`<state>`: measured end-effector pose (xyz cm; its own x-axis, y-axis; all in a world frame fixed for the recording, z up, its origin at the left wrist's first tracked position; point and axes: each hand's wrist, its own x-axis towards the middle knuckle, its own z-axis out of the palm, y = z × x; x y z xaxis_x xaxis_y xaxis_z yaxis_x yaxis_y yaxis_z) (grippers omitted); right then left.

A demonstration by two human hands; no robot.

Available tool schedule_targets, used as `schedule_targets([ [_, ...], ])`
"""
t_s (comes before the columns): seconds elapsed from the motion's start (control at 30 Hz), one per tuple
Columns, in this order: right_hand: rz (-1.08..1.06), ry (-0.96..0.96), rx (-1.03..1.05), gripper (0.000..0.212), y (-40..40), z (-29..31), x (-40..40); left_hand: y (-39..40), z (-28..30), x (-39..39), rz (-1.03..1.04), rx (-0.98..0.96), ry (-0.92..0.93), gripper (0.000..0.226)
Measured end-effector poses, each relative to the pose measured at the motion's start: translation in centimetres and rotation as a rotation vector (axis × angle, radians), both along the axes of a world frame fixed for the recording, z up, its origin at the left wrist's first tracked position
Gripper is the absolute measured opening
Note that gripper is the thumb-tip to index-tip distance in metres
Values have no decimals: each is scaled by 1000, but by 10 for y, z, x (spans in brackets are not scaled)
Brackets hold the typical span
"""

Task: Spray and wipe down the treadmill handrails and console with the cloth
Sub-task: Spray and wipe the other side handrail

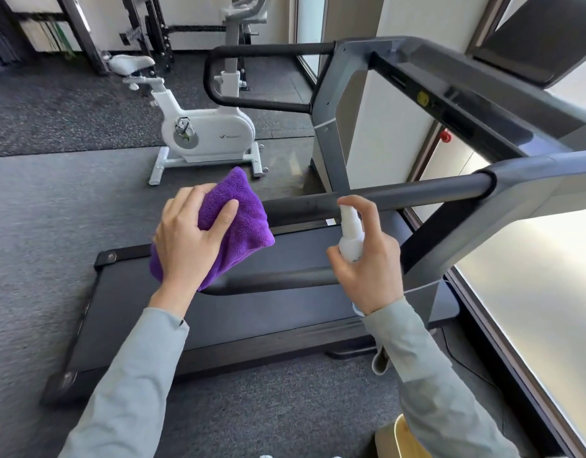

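Note:
My left hand grips a folded purple cloth at the left end of the treadmill's near handrail, a black padded bar. My right hand holds a small white spray bottle just in front of that bar, index finger on its top. The far handrail loops out on the other side. The dark console sits at the upper right on the grey frame. The treadmill belt lies below my hands.
A white exercise bike stands on the grey carpet beyond the treadmill. A black rack fills the back left. A bright window runs along the right. A pale wooden object shows at the bottom edge.

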<state>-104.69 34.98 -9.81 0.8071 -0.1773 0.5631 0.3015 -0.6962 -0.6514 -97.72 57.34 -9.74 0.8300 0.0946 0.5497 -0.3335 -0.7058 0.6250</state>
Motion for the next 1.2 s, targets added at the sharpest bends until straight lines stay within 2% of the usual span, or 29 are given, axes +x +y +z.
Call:
schedule_targets([
  [0.13, 1, 48, -56, 72, -2, -4, 0, -2, 1, 0, 20, 10, -15, 60],
  [0.3, -46, 9, 6, 71, -19, -5, -4, -4, 2, 0, 47, 30, -26, 59],
  [0.5, -166, -41, 57, 69, -59, -2, -9, -15, 8, 4, 81, 226, -34, 56],
  [0.67, -253, -85, 142, 64, -81, -8, -8, -18, 10, 4, 83, 288, -42, 57],
  [0.83, -188, -60, 93, 69, -79, -12, -10, -19, 12, 2, 85, 292, -37, 58],
  [1.2, -127, -126, 125, 70, -82, -9, -5, -21, 11, 0, 88, 306, -41, 57],
])
